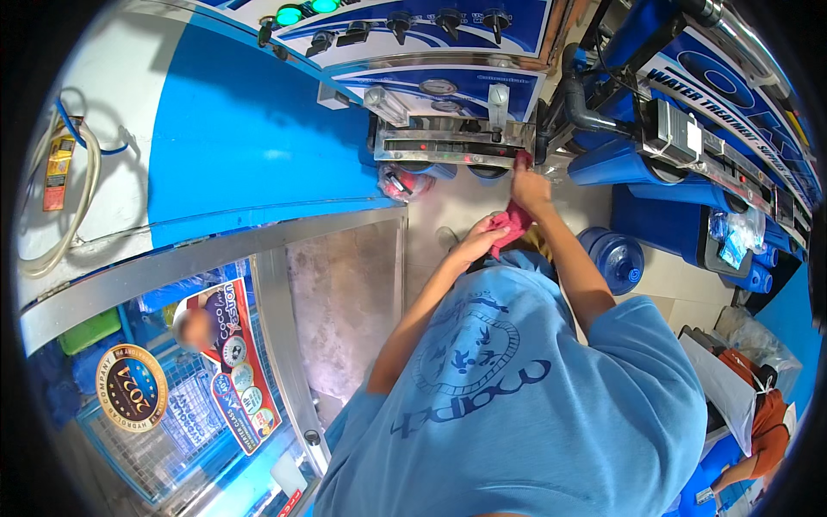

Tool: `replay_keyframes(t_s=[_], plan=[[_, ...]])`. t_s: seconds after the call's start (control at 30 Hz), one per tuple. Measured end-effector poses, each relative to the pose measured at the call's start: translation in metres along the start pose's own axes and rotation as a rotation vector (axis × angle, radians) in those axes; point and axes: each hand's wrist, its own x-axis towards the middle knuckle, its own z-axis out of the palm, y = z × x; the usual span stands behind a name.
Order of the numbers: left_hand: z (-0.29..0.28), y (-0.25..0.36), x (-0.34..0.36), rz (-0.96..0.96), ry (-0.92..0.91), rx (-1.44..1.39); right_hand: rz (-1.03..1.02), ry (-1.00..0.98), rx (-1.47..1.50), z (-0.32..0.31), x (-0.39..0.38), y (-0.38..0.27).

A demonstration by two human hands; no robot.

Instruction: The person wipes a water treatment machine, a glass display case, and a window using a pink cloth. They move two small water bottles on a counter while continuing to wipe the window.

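A dark pink-red cloth (512, 224) is bunched between my two hands. My left hand (479, 240) is closed on its lower part, in front of my light blue shirt. Farther forward, my right hand (531, 189) grips the upper part, and a bit of red shows past its fingertips. That end meets the right end of a horizontal stainless steel rail (448, 158) below a blue-and-white control panel (439, 90). Whether the cloth presses on the rail or only overlaps it in view, I cannot tell.
Blue filter housings (620, 164) and dark pipes (590, 116) crowd the right. A blue water jug (613, 261) stands on the floor beside my right arm. Left are a metal-framed glass door (271, 327) and a coiled hose (77, 207). Another person's orange sleeve (767, 439) shows at lower right.
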Motion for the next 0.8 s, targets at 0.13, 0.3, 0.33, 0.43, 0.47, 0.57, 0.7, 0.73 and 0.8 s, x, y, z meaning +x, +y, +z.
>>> replay_keyframes(t_s=[0.13,0.3,0.33,0.43,0.47,0.57,0.7,0.73,0.8], plan=[[0.008,0.003,0.001,0.093,-0.105,0.062,-0.062,0.053,-0.007,-0.016,-0.016,0.027],[-0.012,0.017,-0.021,-0.03,0.017,0.047,-0.284,0.018,0.209,0.008,-0.008,-0.023],[-0.016,0.019,-0.024,-0.055,0.074,0.05,-0.323,-0.008,0.213,0.011,-0.006,-0.031],[-0.029,0.018,-0.034,-0.073,0.109,0.062,-0.194,0.012,0.197,0.015,-0.012,-0.039],[-0.031,0.017,-0.035,-0.075,0.106,0.048,-0.17,0.002,0.201,0.014,-0.016,-0.037],[-0.03,0.015,-0.032,-0.013,0.071,0.049,-0.179,0.064,0.14,0.011,-0.014,-0.039],[-0.033,0.016,-0.034,0.023,0.045,0.073,-0.141,0.026,0.189,0.018,0.005,-0.035],[-0.037,0.018,-0.034,0.018,0.032,0.057,-0.132,0.064,0.276,0.028,0.007,-0.041],[-0.046,0.023,-0.035,-0.065,0.034,0.079,-0.08,0.059,0.346,0.041,0.013,-0.052]])
